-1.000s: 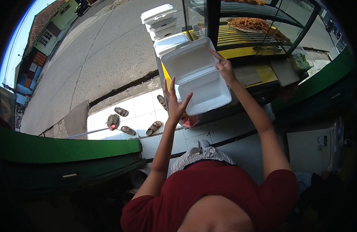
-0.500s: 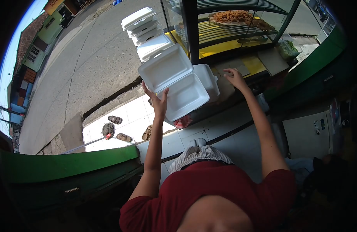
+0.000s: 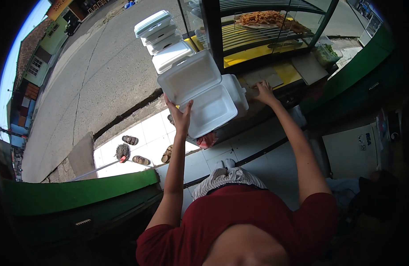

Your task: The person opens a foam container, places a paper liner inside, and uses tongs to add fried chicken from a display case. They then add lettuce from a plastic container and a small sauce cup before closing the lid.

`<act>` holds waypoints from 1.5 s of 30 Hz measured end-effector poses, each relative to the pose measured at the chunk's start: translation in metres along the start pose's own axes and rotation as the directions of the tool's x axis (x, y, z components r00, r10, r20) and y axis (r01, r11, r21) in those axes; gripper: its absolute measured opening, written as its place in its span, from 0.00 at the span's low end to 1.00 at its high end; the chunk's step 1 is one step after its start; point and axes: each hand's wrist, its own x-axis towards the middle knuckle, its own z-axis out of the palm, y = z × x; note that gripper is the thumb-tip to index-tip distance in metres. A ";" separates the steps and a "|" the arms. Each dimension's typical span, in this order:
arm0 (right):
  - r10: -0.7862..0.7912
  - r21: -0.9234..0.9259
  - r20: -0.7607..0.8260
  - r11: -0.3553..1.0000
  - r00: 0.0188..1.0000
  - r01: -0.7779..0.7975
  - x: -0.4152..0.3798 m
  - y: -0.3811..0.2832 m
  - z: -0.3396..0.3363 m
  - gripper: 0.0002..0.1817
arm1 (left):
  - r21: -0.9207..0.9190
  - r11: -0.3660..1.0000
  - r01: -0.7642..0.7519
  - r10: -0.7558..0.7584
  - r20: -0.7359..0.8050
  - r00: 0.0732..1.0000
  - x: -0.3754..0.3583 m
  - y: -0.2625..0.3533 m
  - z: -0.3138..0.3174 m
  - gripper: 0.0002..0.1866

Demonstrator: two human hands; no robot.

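Note:
An open white foam box [image 3: 211,111] tilts toward me, its lid leaning back at the upper left. My left hand [image 3: 178,116] grips its left edge, thumb over the rim and fingers behind. Another white foam box [image 3: 234,95] shows partly behind it on the right. My right hand [image 3: 264,94] is at the brown paper [image 3: 267,77] on the yellow counter, its bent fingertips closed on the paper's near edge. Stacked closed foam boxes [image 3: 158,37] stand beyond the open box.
A glass display case [image 3: 217,40] holds fried food [image 3: 262,18] on a rack. A tub of greens [image 3: 327,54] sits at the counter's right. Green ledges [image 3: 84,190] flank me; sandals [image 3: 141,160] and a mop [image 3: 123,151] are on the tiles.
My right hand has moved down and slightly left onto the brown paper, and its fingers have closed. My left hand keeps its hold on the open box. The view has shifted slightly.

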 end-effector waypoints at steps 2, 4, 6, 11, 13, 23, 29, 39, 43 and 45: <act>0.017 0.028 -0.001 0.999 1.000 -0.017 0.009 0.001 -0.001 0.25 | 0.000 1.000 0.002 -0.002 -0.004 1.000 0.001 -0.002 0.000 0.51; 0.037 0.056 0.037 0.998 0.999 -0.039 0.016 0.002 -0.006 0.21 | 0.008 1.000 -0.004 0.004 0.000 1.000 0.002 -0.006 0.000 0.50; 0.051 0.154 0.062 0.986 0.997 -0.060 0.022 0.003 -0.004 0.18 | -0.003 1.000 0.011 -0.011 0.011 1.000 0.001 -0.006 -0.001 0.49; 0.042 0.248 -0.062 0.968 0.997 -0.025 0.031 0.005 -0.001 0.17 | -0.010 1.000 0.004 -0.004 0.008 1.000 0.003 -0.007 0.000 0.47; 0.016 0.219 -0.184 0.975 0.983 0.025 0.037 0.006 -0.001 0.16 | -0.006 1.000 0.005 -0.005 0.019 1.000 0.004 -0.005 0.000 0.47; -0.068 0.166 -0.434 0.974 0.898 0.154 0.055 -0.021 -0.072 0.12 | 0.011 1.000 0.017 -0.017 0.044 0.999 0.007 -0.006 -0.003 0.47; -0.190 0.366 -0.572 0.812 0.798 0.455 0.030 -0.082 -0.144 0.08 | -0.082 0.992 0.094 -0.089 0.061 0.994 0.011 -0.007 -0.004 0.42; -0.775 -0.029 -0.372 0.559 0.510 0.829 -0.053 -0.184 -0.102 0.10 | -0.597 0.657 0.461 -0.381 0.265 0.886 0.035 -0.025 -0.005 0.20; -0.801 -0.078 -0.273 0.571 0.533 0.818 -0.046 -0.177 -0.066 0.10 | -0.683 0.520 0.513 -0.393 0.342 0.853 0.048 -0.030 -0.004 0.21; -0.787 -0.009 -0.217 0.594 0.578 0.804 -0.041 -0.169 -0.065 0.10 | -0.704 0.442 0.556 -0.351 0.434 0.829 0.052 -0.033 -0.007 0.21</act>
